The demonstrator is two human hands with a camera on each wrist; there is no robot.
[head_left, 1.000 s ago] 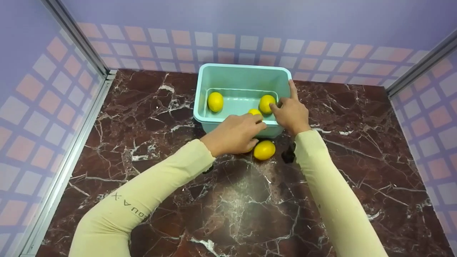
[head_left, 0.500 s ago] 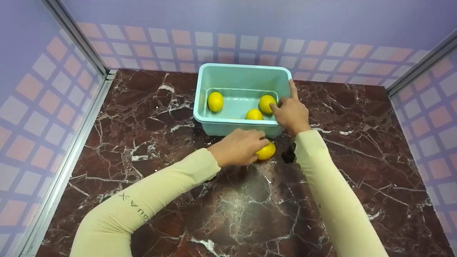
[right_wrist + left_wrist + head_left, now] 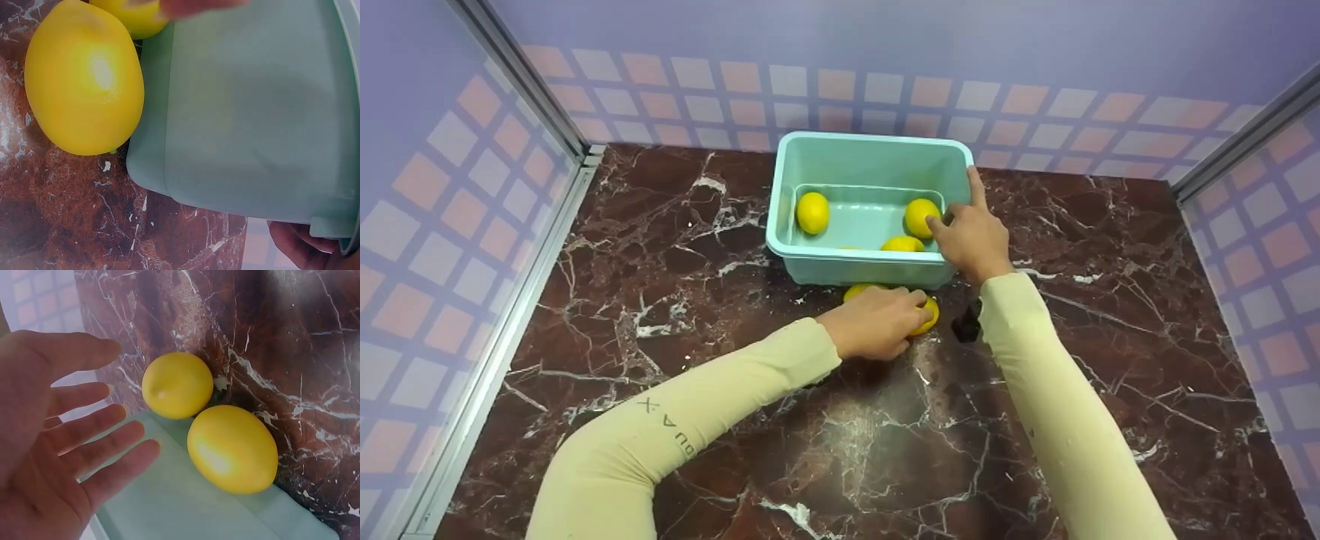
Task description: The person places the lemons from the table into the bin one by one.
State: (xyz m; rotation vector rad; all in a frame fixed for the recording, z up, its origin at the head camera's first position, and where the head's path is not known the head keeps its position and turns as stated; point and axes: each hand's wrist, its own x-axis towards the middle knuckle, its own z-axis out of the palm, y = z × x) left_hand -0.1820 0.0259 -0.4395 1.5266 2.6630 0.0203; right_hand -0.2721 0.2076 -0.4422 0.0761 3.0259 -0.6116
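A dark, pale-veined tabletop point(image 3: 720, 465) was taken as the base; it looked hard and smooth, so rolling was judged likely. At the left sleeve point(image 3: 604, 469), printing was noted, described last. The blue-green bin point(image 3: 874, 161), set near the back wall, was judged light, fairly stiff plastic, easily pushed; its lipped rim was considered the best hold. There the right hand point(image 3: 976, 238) was found clamped, the thumb inside and the index finger laid along the edge. The left hand point(image 3: 874, 324) was held over the fruit at the bin's front; in the left wrist view its fingers were seen spread apart with nothing gripped, and fingertip contact could not be told. Two lemons were noted outside, the left lemon point(image 3: 859, 292) and the right lemon point(image 3: 84, 79); three more were made out inside, at the left point(image 3: 813, 213), right point(image 3: 922, 218) and front point(image 3: 902, 244). All were judged light, firm, slightly slippery and hardly fragile, best grasped around the middle. No label was made out on bin or fruit. On the left sleeve, dark letters point(image 3: 669, 421) were read as X, A, U, the rest unclear.
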